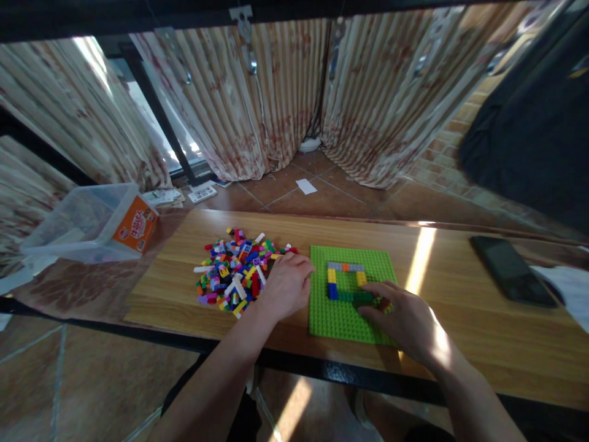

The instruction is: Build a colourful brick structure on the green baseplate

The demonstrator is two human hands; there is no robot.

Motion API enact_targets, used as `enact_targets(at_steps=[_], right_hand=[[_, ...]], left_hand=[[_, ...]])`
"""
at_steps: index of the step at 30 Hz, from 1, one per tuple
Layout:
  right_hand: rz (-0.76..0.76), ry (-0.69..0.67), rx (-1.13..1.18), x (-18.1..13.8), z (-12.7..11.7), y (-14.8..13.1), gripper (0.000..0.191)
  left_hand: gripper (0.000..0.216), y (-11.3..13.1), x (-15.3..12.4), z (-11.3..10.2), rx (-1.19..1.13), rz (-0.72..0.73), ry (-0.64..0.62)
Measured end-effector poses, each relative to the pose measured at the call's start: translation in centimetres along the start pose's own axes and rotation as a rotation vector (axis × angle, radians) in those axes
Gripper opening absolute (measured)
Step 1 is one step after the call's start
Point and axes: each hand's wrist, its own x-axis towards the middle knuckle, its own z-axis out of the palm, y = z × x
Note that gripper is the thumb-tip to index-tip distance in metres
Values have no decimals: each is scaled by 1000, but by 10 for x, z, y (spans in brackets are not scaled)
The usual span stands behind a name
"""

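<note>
A green baseplate (343, 319) lies on the wooden table (460, 331). On it stands a low frame of bricks (345, 279): grey, orange, yellow, blue and dark green. My right hand (405, 319) rests on the plate's right part, fingers pressed on the dark green bricks at the frame's lower side. My left hand (288, 285) lies curled at the plate's left edge, beside a pile of loose coloured bricks (234, 273). What its fingers hold, if anything, is hidden.
A clear plastic box with an orange label (94, 224) stands at the far left. A black phone (510, 270) lies at the right, next to a white sheet (573, 285). Curtains hang behind; papers lie on the tiled floor.
</note>
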Motion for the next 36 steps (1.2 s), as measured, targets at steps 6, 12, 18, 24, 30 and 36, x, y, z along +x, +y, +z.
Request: enact_targets(at_steps=[6, 12, 18, 24, 30, 36], right_hand=[[-8, 22, 108, 1, 0, 5, 22], [-37, -1, 176, 5, 4, 3, 19], [-38, 12, 203, 6, 7, 2, 18], [-25, 32, 243, 7, 7, 2, 17], [-28, 21, 250, 8, 6, 1, 17], [-27, 24, 285, 10, 4, -2, 16]], left_hand=[[18, 16, 0, 7, -103, 64, -4], [16, 31, 0, 20, -122, 130, -74], [17, 33, 1, 23, -135, 125, -76], [19, 36, -1, 23, -132, 131, -67], [26, 55, -11, 29, -52, 168, -72], [27, 68, -19, 39, 47, 125, -74]])
